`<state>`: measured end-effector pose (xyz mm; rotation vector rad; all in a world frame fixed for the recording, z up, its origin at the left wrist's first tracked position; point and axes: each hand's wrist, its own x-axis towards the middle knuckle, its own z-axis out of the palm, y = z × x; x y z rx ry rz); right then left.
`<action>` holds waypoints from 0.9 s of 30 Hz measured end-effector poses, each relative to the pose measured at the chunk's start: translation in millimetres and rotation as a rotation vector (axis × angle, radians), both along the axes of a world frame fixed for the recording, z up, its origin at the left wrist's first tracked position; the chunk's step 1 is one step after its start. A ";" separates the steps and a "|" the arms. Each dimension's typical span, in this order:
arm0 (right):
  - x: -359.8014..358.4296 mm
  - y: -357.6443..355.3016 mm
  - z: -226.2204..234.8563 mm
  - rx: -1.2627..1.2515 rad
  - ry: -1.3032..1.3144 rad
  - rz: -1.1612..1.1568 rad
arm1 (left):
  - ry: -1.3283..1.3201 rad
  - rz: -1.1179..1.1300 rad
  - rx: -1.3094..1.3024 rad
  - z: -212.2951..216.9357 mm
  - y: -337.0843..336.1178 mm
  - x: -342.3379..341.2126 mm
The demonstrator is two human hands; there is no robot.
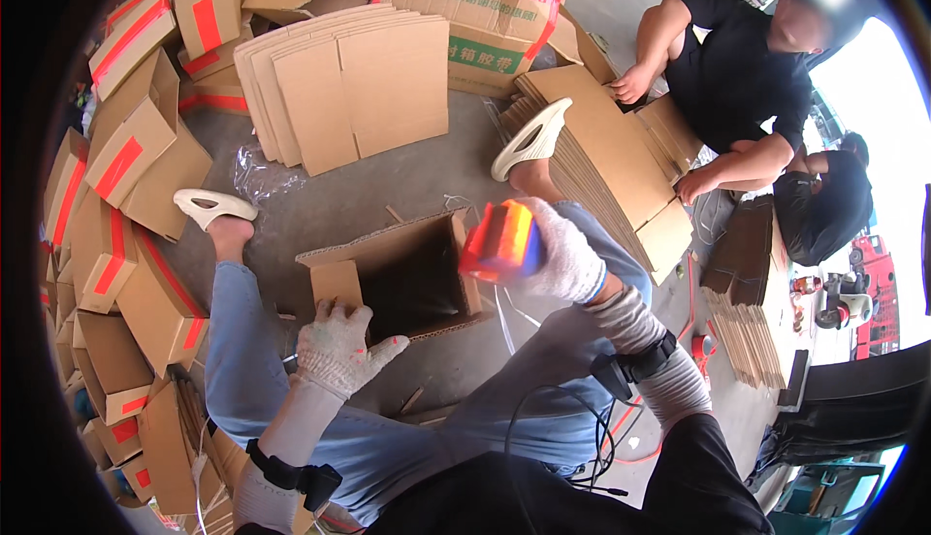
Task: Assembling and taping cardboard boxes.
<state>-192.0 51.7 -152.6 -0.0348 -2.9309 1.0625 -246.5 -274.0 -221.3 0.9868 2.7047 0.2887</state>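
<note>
Between my legs stands a brown cardboard box (471, 288), its top open toward me and its inside dark. My left hand (339, 346), in a whitish knit glove, rests on the box's near left flap, thumb stretched out and fingers apart. Above the box's right side my right hand (567, 254), also gloved, is closed around a tape dispenser (502, 242). The dispenser is red and orange with a blue part, and slightly blurred by motion.
Taped boxes (121, 171) with red strips pile up along the left. Flat cartons (373, 89) stand ahead, and a stack of flat cardboard (606, 147) lies ahead right beside a seated person (742, 69). Clear plastic film (260, 176) lies on the floor. Cables (596, 438) hang near my right leg.
</note>
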 end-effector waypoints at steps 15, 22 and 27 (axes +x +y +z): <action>-2.5 10.1 -16.3 -0.326 0.348 -0.060 | 0.377 0.084 0.305 -77.0 16.4 -42.2; -3.2 -24.4 -66.3 -0.271 0.072 0.276 | 0.826 -0.126 0.322 -77.9 26.8 -60.9; -3.6 -25.3 -72.9 -0.271 -0.001 0.369 | 0.439 0.194 0.110 -40.3 61.2 -70.5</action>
